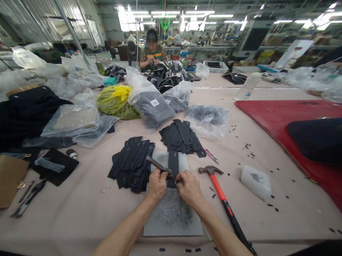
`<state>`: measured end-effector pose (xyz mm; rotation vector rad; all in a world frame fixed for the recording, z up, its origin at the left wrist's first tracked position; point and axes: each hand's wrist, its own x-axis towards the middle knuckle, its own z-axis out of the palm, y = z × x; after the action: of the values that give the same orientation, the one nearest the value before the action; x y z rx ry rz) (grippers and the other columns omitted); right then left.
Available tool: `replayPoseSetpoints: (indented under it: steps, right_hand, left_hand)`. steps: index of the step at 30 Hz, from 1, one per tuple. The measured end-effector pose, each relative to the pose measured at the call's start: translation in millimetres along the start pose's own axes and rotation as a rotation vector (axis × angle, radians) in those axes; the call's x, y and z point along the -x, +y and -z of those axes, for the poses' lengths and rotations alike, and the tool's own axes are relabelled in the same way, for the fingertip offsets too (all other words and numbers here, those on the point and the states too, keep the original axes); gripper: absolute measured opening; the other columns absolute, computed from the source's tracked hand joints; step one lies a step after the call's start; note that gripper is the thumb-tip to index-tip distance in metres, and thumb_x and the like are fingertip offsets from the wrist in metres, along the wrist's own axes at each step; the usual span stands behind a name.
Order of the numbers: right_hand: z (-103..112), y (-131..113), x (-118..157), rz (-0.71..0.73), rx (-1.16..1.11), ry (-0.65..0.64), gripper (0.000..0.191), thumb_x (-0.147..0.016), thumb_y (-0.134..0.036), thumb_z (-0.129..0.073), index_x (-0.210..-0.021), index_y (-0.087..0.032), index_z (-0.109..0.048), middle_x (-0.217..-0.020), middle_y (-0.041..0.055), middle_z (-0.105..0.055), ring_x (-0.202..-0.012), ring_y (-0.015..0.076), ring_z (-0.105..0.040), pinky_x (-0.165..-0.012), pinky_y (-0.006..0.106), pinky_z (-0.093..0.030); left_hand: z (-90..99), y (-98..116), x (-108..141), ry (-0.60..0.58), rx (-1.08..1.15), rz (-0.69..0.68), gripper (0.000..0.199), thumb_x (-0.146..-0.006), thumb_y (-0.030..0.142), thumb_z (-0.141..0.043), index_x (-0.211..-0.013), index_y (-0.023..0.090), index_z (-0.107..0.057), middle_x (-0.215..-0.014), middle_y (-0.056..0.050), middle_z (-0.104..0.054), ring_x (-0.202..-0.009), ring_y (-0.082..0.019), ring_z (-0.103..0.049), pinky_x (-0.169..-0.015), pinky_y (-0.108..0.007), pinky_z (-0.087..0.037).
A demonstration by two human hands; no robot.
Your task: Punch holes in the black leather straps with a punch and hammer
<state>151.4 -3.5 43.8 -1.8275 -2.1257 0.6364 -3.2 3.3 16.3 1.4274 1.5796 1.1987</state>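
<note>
My left hand (157, 184) is closed round a metal punch tool (156, 163), which slants up and to the left. Under my fingers a black strip (173, 163) lies on a speckled grey board (167, 217). My right hand (189, 187) is closed in a pinch at the strip's right edge; whatever its fingertips hold is hidden. One pile of black pieces (133, 162) sits left of the board, and a second pile (182, 136) lies beyond it. To the right rests a hammer (222, 194) with an orange and black handle.
Pink snips (211, 156) and a white block (255, 182) lie right of the board. Bagged goods (153, 105) stand beyond the piles. A red board (294, 121) covers the right side. At the left are a tan bag (0, 178) and a cutter (29, 199). A person (151, 52) sits across the table.
</note>
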Motion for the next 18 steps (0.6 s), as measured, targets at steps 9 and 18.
replayPoseSetpoints:
  steps: [9, 18]
  right_hand:
    - [-2, -45, -8, -0.139, 0.238, 0.075, 0.040, -0.074, -0.035, -0.069, -0.106, -0.015, -0.056, -0.105, 0.0146, -0.060, -0.101, 0.0313, -0.055, -0.086, 0.039, -0.037]
    - [1, -29, -15, -0.200, 0.229, -0.016, 0.022, -0.075, -0.019, -0.057, -0.097, -0.015, -0.060, -0.100, 0.0144, -0.065, -0.098, 0.0290, -0.062, -0.078, 0.034, -0.042]
  left_hand:
    - [1.6, -12, 1, 0.159, 0.100, 0.099, 0.021, -0.088, 0.036, -0.050, -0.086, 0.018, -0.059, -0.075, -0.007, -0.072, -0.067, -0.023, -0.071, -0.064, -0.032, -0.055]
    - [1.1, -12, 1, 0.165, 0.159, 0.116, 0.022, -0.087, 0.037, -0.050, -0.084, 0.018, -0.060, -0.073, -0.006, -0.071, -0.066, -0.023, -0.070, -0.063, -0.031, -0.055]
